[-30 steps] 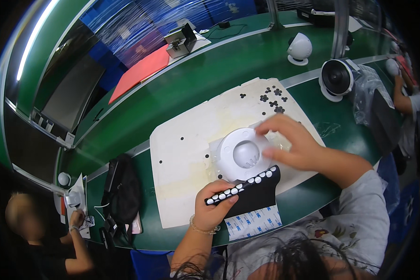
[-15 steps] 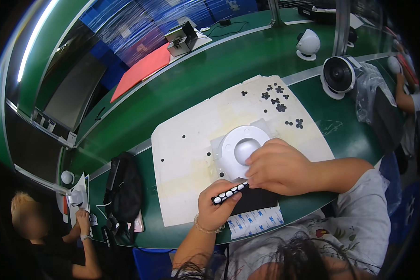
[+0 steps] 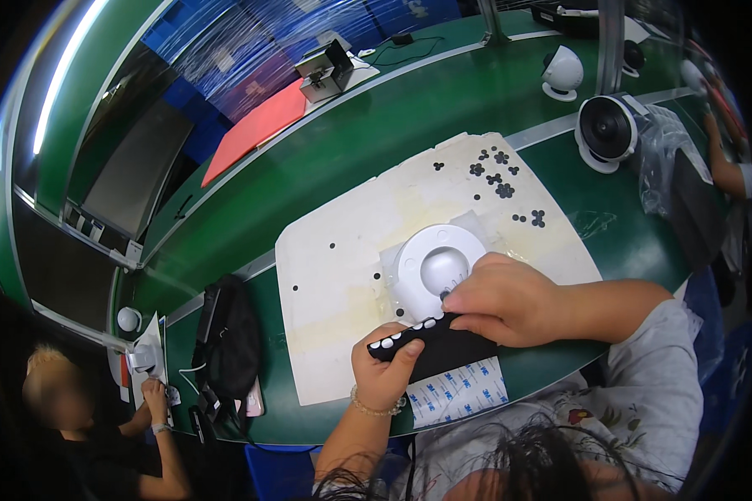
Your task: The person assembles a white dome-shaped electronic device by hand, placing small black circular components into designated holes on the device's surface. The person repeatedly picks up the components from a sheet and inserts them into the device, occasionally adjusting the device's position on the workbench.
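My left hand [image 3: 384, 367] is closed on a black sheet [image 3: 447, 355], thumb on top. A row of white round spots lines the sheet's upper edge. The fingers of my right hand [image 3: 510, 301] pinch a small dark round pad [image 3: 445, 295] just above that edge. Right behind it lies a white round base [image 3: 422, 242] with a hollow in its middle, on a clear plastic bag [image 3: 390, 288]. The right fingers overlap the base's right side. Under the black sheet sits a white sheet with blue print [image 3: 459, 394].
Black round pads [image 3: 505, 191], some in clusters, are scattered over the pale board [image 3: 334, 334]. Two white devices [image 3: 606, 134] [image 3: 563, 73] stand back right. A black bag [image 3: 227, 334] lies left, beyond it a co-worker [image 3: 83, 417]. A red sheet [image 3: 255, 129] is at the back.
The black sheet has turned to show more of its flat face. My right fingers have lifted slightly from its edge, with a small dark pad now visible at their tips.
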A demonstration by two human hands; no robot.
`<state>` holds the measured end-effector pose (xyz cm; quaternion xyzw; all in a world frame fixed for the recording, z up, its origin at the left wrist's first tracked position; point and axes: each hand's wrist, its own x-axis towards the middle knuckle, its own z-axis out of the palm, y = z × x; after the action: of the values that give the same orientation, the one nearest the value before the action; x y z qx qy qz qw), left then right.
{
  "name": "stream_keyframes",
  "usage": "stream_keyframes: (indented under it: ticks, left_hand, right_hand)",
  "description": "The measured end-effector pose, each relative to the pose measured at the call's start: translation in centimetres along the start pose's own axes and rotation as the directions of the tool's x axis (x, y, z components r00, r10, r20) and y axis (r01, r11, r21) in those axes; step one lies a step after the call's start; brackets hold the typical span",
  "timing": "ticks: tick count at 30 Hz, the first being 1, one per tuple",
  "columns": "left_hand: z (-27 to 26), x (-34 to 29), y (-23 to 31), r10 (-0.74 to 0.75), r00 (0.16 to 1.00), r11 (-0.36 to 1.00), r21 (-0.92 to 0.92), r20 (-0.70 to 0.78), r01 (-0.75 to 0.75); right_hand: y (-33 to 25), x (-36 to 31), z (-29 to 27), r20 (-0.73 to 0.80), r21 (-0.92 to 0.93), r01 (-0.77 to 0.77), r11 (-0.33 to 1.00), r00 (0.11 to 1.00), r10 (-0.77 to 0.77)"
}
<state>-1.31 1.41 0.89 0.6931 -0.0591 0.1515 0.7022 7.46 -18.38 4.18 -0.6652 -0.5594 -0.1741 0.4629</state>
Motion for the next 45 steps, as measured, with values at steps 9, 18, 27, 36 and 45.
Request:
stream_keyframes:
  ticks: [9,18,27,36,45]
  left_hand:
    - [0.3,0.1,0.1,0.003,0.998,1.0,0.014,-0.058,-0.003]
    - [0.2,0.2,-0.1,0.054,0.998,0.998,0.031,-0.035,-0.053]
    - [0.2,0.1,0.0,-0.003,0.997,1.0,0.019,-0.074,0.005]
    - [0.2,0.1,0.1,0.012,0.997,1.0,0.024,-0.078,-0.01]
    - [0.1,-0.1,0.2,-0.047,0.994,0.998,-0.043,-0.103,0.043]
  right_hand:
    - [0.1,0.6,-1.9,0.012,0.089,0.033,0.995,0.999,-0.034]
    - [0.4,0.6,-1.8,0.083,-0.042,0.111,0.993,0.991,-0.108]
    - [0.1,0.5,-1.9,0.156,-0.12,0.374,0.92,0.922,-0.354]
    - [0.4,0.8,-1.8,0.169,-0.122,0.33,0.936,0.936,-0.308]
    - [-0.1,0.9,-0.9,-0.121,-0.093,0.111,0.989,0.985,-0.122]
